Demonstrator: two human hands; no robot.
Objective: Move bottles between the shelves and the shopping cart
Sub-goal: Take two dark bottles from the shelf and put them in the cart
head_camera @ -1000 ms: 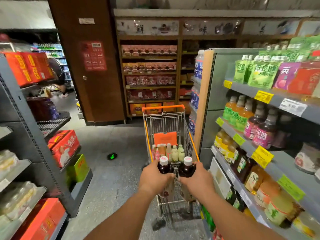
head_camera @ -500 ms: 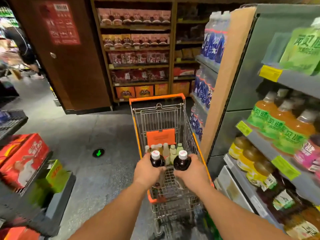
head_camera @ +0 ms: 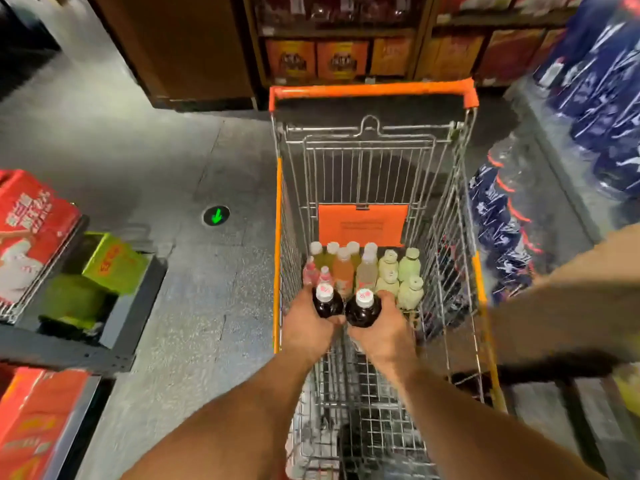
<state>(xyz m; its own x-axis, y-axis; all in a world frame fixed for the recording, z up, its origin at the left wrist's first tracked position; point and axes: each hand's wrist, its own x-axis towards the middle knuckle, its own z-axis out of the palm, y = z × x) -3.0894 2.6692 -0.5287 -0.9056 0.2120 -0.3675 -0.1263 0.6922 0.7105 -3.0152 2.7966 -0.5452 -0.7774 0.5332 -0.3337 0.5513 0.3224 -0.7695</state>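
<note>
A wire shopping cart (head_camera: 277, 216) with orange trim stands in the aisle straight ahead. Several bottles (head_camera: 367, 268), pink, yellow, orange, clear and pale green, stand upright at its far end. My left hand (head_camera: 306, 329) grips a dark bottle with a white cap (head_camera: 325, 301). My right hand (head_camera: 382, 329) grips a second dark bottle (head_camera: 363, 308) of the same kind. Both bottles are upright, side by side, inside the cart basket just behind the standing bottles.
A grey shelf (head_camera: 114, 327) on the left carries red cartons (head_camera: 27, 230) and green boxes (head_camera: 110, 261). On the right, packs of blue-labelled bottles (head_camera: 498, 230) stand beside a tan shelf end panel (head_camera: 568, 296). Wooden shelves (head_camera: 343, 57) with orange boxes close the aisle ahead.
I have leaned over the cart and both hands have lowered the two dark bottles down into the basket, close behind the standing bottles. The view now points down.
</note>
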